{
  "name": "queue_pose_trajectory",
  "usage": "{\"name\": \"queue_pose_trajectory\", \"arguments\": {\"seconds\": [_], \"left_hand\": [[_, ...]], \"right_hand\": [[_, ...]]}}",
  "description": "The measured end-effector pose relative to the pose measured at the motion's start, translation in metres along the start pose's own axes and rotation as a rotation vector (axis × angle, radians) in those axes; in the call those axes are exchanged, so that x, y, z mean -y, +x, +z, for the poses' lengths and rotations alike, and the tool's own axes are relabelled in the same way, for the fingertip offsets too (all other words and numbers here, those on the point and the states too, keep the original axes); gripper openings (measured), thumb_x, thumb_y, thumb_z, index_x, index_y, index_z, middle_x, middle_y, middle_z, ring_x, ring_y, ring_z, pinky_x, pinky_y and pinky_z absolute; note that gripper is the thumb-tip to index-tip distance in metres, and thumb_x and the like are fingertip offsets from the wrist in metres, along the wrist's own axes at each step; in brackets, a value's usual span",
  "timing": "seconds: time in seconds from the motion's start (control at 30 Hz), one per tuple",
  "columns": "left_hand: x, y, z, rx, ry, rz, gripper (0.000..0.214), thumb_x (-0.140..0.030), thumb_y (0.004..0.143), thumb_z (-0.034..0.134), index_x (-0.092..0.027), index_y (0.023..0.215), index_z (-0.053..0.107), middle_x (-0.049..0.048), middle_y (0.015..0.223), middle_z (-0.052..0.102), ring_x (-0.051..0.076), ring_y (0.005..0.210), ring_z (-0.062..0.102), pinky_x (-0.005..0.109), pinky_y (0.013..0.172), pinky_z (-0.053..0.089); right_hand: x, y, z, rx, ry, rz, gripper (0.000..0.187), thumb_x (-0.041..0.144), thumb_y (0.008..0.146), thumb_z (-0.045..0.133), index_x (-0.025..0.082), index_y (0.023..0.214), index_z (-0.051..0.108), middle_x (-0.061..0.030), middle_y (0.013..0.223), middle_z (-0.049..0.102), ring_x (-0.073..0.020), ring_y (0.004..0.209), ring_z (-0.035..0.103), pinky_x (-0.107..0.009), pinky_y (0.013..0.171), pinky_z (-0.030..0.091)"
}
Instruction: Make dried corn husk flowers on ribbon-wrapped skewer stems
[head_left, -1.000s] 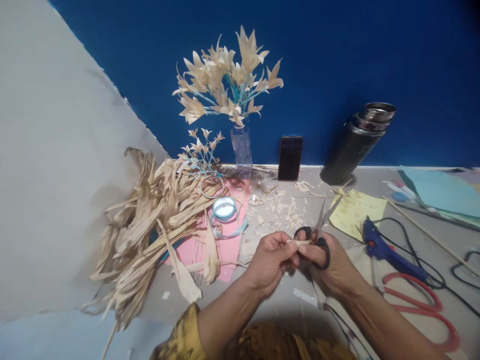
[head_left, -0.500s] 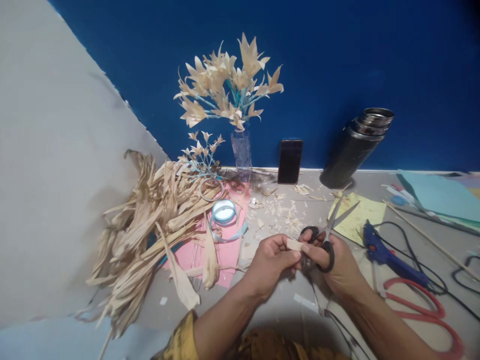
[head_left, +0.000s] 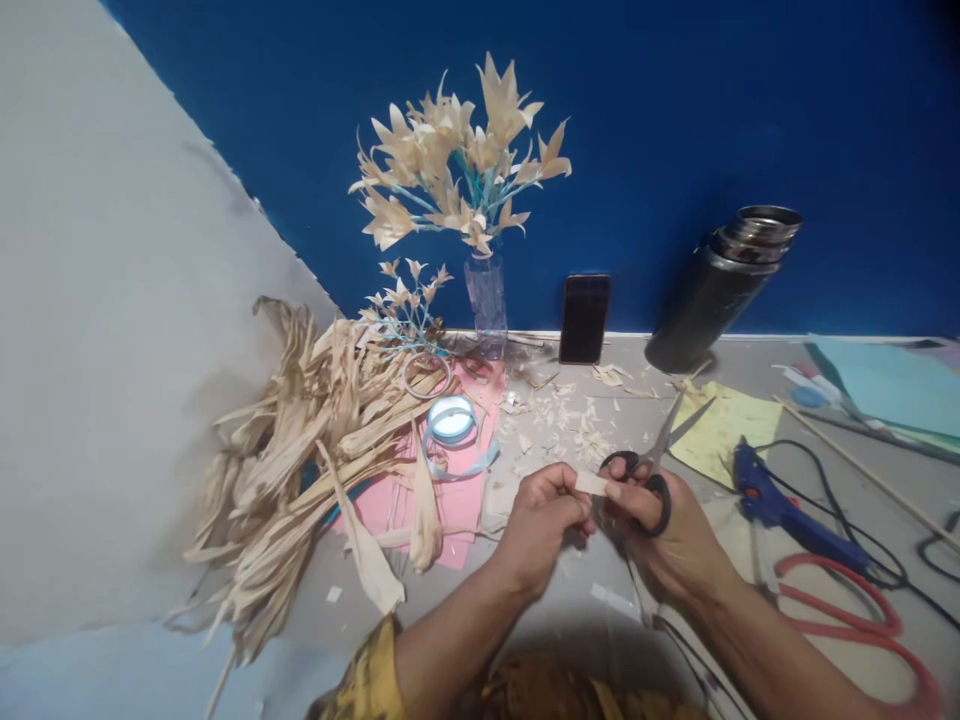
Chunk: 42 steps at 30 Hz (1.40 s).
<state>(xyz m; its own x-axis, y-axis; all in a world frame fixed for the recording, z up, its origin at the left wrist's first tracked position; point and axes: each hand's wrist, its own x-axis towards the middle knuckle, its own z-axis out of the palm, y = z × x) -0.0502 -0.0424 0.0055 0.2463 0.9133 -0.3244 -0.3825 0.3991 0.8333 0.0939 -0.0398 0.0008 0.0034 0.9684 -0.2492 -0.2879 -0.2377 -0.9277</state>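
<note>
My left hand is closed, pinching one end of a small pale strip of dried husk. My right hand pinches the strip's other end and has its fingers through the black handles of a pair of scissors, whose blades are parted and point up and right. Both hands hover just above the grey table, near its front. Small husk clippings lie scattered on the table beyond them.
A heap of dried husks lies left on pink paper, with a roll of blue ribbon. At the back stand a vase of husk flowers, a phone and a dark flask. A blue glue gun, red scissors and yellow paper lie right.
Both hands stay together on the strip and have shifted slightly. The scissor blades have opened.
</note>
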Motion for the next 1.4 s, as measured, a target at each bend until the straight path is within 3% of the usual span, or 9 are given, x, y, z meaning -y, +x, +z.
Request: {"name": "queue_pose_trajectory", "arguments": {"seconds": [0.1, 0.2, 0.37, 0.57, 0.9, 1.0, 1.13, 1.27, 1.4], "left_hand": [[0.0, 0.0, 0.0, 0.02, -0.028, -0.003, 0.012, -0.022, 0.064, 0.067, -0.018, 0.072, 0.058, 0.0001, 0.057, 0.06, 0.012, 0.053, 0.053, 0.025, 0.055, 0.041], [0.001, 0.0, 0.0, 0.035, -0.051, -0.01, 0.024, -0.032, 0.067, 0.075, -0.017, 0.079, 0.06, 0.0002, 0.06, 0.061, 0.012, 0.055, 0.054, 0.025, 0.056, 0.041], [0.002, 0.002, 0.0, -0.093, -0.056, 0.052, 0.031, -0.036, 0.069, 0.08, -0.017, 0.076, 0.058, -0.0013, 0.058, 0.059, 0.01, 0.053, 0.051, 0.022, 0.055, 0.036], [0.004, 0.002, 0.0, -0.08, -0.091, 0.085, 0.037, -0.044, 0.07, 0.082, -0.018, 0.075, 0.056, -0.0005, 0.062, 0.061, 0.011, 0.057, 0.053, 0.023, 0.059, 0.038], [0.001, 0.0, 0.003, -0.137, 0.015, 0.146, 0.036, -0.041, 0.072, 0.081, -0.018, 0.071, 0.053, -0.0029, 0.06, 0.055, 0.01, 0.057, 0.047, 0.023, 0.06, 0.036], [-0.003, 0.0, 0.002, -0.197, 0.068, 0.202, 0.03, -0.037, 0.075, 0.078, -0.018, 0.07, 0.054, -0.0015, 0.063, 0.058, 0.011, 0.061, 0.05, 0.023, 0.062, 0.038], [-0.012, 0.0, 0.001, -0.223, 0.093, 0.238, 0.019, -0.026, 0.077, 0.069, -0.019, 0.072, 0.053, -0.0012, 0.062, 0.061, 0.012, 0.059, 0.052, 0.024, 0.062, 0.041], [-0.016, 0.0, 0.001, -0.26, 0.123, 0.267, 0.013, -0.02, 0.075, 0.066, -0.02, 0.071, 0.053, -0.0031, 0.06, 0.056, 0.011, 0.057, 0.049, 0.024, 0.06, 0.04], [-0.013, 0.001, -0.002, -0.255, 0.124, 0.275, 0.012, -0.021, 0.076, 0.065, -0.02, 0.071, 0.053, -0.0023, 0.061, 0.056, 0.012, 0.059, 0.049, 0.025, 0.062, 0.04]], "right_hand": [[-0.003, 0.002, -0.001, -0.035, 0.066, -0.01, 0.036, 0.038, 0.064, 0.087, 0.02, 0.082, 0.062, 0.004, 0.063, 0.056, -0.0127, 0.053, 0.05, -0.025, 0.05, 0.04], [-0.003, 0.002, -0.002, -0.014, -0.012, -0.013, 0.036, 0.041, 0.066, 0.086, 0.02, 0.085, 0.062, 0.0024, 0.064, 0.059, -0.0159, 0.055, 0.053, -0.028, 0.052, 0.043], [0.0, -0.001, -0.001, -0.072, -0.257, -0.046, 0.036, 0.044, 0.065, 0.085, 0.02, 0.08, 0.063, 0.0014, 0.061, 0.06, -0.0162, 0.054, 0.053, -0.028, 0.051, 0.042], [-0.005, -0.002, 0.002, -0.038, -0.198, -0.007, 0.038, 0.045, 0.065, 0.086, 0.02, 0.082, 0.061, 0.0019, 0.057, 0.062, -0.0158, 0.051, 0.056, -0.026, 0.05, 0.043], [-0.007, -0.005, 0.003, -0.008, -0.266, -0.005, 0.04, 0.047, 0.063, 0.088, 0.02, 0.079, 0.062, 0.0035, 0.059, 0.056, -0.0135, 0.053, 0.047, -0.025, 0.05, 0.038], [-0.006, -0.004, 0.003, 0.085, -0.288, -0.014, 0.04, 0.05, 0.066, 0.087, 0.019, 0.076, 0.062, 0.0025, 0.062, 0.056, -0.0138, 0.057, 0.048, -0.025, 0.053, 0.038], [-0.006, -0.003, 0.002, 0.272, -0.31, 0.022, 0.052, 0.067, 0.07, 0.077, 0.018, 0.071, 0.062, 0.0, 0.063, 0.057, -0.0137, 0.056, 0.047, -0.025, 0.052, 0.037], [-0.013, -0.005, 0.0, 0.445, -0.351, 0.108, 0.06, 0.077, 0.076, 0.065, 0.017, 0.071, 0.062, -0.0008, 0.06, 0.057, -0.0104, 0.048, 0.04, -0.024, 0.046, 0.028], [-0.013, -0.007, 0.001, 0.491, -0.4, 0.09, 0.063, 0.08, 0.079, 0.059, 0.017, 0.071, 0.061, -0.0027, 0.062, 0.059, -0.0121, 0.053, 0.043, -0.025, 0.049, 0.03]]}}
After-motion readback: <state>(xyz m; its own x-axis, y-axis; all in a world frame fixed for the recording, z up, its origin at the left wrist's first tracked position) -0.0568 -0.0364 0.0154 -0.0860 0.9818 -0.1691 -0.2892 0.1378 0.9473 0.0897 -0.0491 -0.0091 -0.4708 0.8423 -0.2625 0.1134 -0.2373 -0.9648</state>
